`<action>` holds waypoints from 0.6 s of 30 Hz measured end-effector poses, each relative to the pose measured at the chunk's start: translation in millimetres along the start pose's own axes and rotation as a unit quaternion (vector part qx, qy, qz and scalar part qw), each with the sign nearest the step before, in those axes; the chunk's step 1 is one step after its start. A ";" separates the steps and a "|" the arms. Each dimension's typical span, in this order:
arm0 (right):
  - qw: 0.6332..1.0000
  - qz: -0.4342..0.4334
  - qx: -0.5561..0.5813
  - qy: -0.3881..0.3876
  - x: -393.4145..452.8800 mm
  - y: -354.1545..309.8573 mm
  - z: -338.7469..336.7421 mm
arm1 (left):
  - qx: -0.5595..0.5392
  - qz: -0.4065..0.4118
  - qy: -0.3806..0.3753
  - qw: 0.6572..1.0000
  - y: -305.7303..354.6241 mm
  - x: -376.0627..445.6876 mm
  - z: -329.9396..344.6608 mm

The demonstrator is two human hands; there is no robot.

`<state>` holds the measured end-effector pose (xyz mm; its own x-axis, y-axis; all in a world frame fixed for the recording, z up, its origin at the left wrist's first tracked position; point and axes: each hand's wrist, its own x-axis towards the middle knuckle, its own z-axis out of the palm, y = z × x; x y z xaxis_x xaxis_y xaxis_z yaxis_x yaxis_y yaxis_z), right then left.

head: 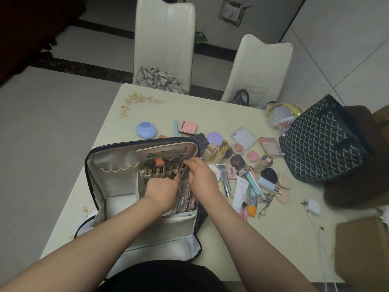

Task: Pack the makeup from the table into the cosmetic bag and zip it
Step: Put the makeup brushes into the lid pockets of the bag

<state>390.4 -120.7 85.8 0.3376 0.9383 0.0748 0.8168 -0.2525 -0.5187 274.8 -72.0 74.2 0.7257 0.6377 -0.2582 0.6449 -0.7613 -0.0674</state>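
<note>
The cosmetic bag point(117, 182) lies unzipped on the table, lid up, with a divider panel holding several makeup brushes point(162, 167) in loops. My left hand point(162, 191) grips the lower edge of that brush panel. My right hand point(200, 175) pinches the panel's right side near the brush tips. Flat packets point(187, 199) stand in the compartment below my hands. Loose makeup is spread to the right: a white tube point(240, 193), a pink compact point(187, 127), a lilac jar point(214, 139), a blue pot point(146, 130), puffs point(284, 181) and an eyelash curler point(266, 204).
A dark patterned tote point(322, 142) stands at the table's right. A white charger and cable point(313, 207) lie near the right front edge, beside a cardboard box point(362, 251). Two white chairs point(164, 45) are behind the table, one with checked cloth.
</note>
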 end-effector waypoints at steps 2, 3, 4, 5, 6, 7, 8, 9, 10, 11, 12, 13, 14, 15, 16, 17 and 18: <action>1.000 0.008 -0.005 -0.014 1.5 0.4 -1.0 | -0.015 0.008 0.006 1.000 2.4 -0.6 0.5; 1.000 0.012 -0.006 -0.017 1.9 0.4 -0.7 | -0.025 0.014 0.013 1.000 4.2 -1.4 -1.3; 1.000 0.014 -0.007 -0.018 2.0 0.4 0.1 | -0.037 0.017 0.024 0.999 6.2 -2.7 -2.5; 1.000 0.014 -0.008 -0.020 2.1 0.6 1.4 | -0.053 0.016 0.038 0.998 8.3 -4.1 -3.6; 1.000 0.014 -0.007 -0.022 2.4 0.6 2.1 | -0.075 0.010 0.054 0.996 10.6 -5.7 -3.9; 1.000 0.016 -0.001 -0.022 2.2 0.6 2.9 | -0.099 0.004 0.075 0.992 12.6 -7.2 -3.8; 1.000 0.018 0.014 -0.020 0.9 0.4 3.1 | -0.128 0.003 0.102 0.987 14.3 -8.1 -1.7; 0.999 0.024 0.041 -0.011 -2.5 -0.2 2.7 | -0.161 0.010 0.127 0.979 15.9 -8.9 1.8; 0.997 0.034 0.073 0.012 -8.2 -0.5 1.4 | -0.189 0.024 0.150 0.970 17.7 -9.4 5.9; 0.992 0.048 0.104 0.050 -15.5 0.8 0.3 | -0.201 0.040 0.170 0.964 19.2 -9.0 10.2; 0.985 0.068 0.124 0.096 -25.0 4.7 -0.9 | -0.201 0.052 0.187 0.960 20.4 -8.4 12.7; 0.977 0.096 0.135 0.136 -35.9 10.3 -1.8 | -0.199 0.061 0.196 0.958 22.0 -7.5 14.2; 0.968 0.135 0.136 0.161 -48.2 17.1 -3.0 | -0.198 0.071 0.199 0.957 24.4 -7.6 15.0; 0.960 0.181 0.133 0.168 -61.3 24.7 -4.0 | -0.200 0.080 0.198 0.956 27.6 -8.5 14.8; 0.951 0.228 0.125 0.165 -75.3 33.5 -4.1 | -0.202 0.087 0.196 0.956 31.1 -10.0 16.0; 0.942 0.271 0.118 0.159 -89.1 42.6 -2.4 | -0.202 0.092 0.191 0.956 34.4 -12.1 18.1; 0.932 0.310 0.113 0.153 -102.3 51.5 -0.2 | -0.199 0.097 0.182 0.958 37.9 -14.7 21.4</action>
<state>398.0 -229.7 51.6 0.8575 0.5088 -0.0767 0.3131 -0.6343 -0.7069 283.4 -112.7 54.8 0.8300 0.5424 0.1299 0.4768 -0.8109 0.3391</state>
